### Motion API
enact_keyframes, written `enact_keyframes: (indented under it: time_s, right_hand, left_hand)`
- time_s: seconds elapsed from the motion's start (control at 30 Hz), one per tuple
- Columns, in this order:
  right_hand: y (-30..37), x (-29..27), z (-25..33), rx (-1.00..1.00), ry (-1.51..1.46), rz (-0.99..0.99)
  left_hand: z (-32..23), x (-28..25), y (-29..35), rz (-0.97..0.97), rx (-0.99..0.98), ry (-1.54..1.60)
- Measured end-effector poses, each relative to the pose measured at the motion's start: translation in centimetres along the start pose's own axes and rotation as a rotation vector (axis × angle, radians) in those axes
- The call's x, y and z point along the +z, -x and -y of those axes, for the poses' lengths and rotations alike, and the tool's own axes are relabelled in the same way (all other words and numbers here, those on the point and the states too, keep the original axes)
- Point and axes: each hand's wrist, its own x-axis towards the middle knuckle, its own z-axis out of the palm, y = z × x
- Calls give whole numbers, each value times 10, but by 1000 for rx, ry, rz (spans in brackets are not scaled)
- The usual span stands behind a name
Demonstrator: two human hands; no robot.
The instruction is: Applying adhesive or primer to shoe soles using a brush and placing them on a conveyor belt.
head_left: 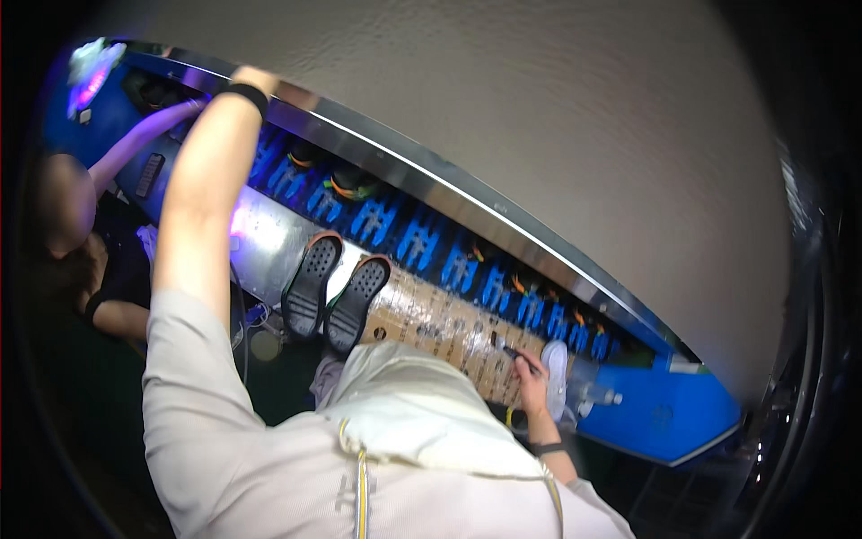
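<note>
At half past four, the right hand (532, 388) clamped its fingers on a slim dark tool (532, 359), probably light, stiff, best held mid-shaft; toward eleven, the left hand's (256, 79) finger state couldn't be told.

Blue forked fixtures (417, 242) in a diagonal row beside a metal tabletop (269, 247)
Shiny, brown printed cardboard (440, 337) covers part of the surface; a clear bottle (597, 393) lies by the blue panel (673, 409) at right. At left, under purple light, are a dark ridged block (150, 175) and another person (126, 269) in dark clothing, with a cable (243, 332) hanging off the near edge.
</note>
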Motion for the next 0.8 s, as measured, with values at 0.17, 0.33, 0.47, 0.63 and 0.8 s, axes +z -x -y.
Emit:
enact_keyframes:
  time_s: [0.17,0.33,0.47,0.63,0.8]
  right_hand:
    - [13,-7,-2,-115,-23,17]
    - [39,-33,3,-135,24,-61]
    - [55,-35,-14,-93,-87,-109]
    - [62,-17,-21,-76,-103,-193]
    - [55,6,-29,-17,-206,-176]
  left_hand:
    - [-88,-4,1,-179,162,38]
    - [-104,-8,24,-227,164,65]
    - [-98,-4,36,-175,139,96]
    - [-53,-12,37,-108,61,109]
    - [39,-18,40,34,-113,51]
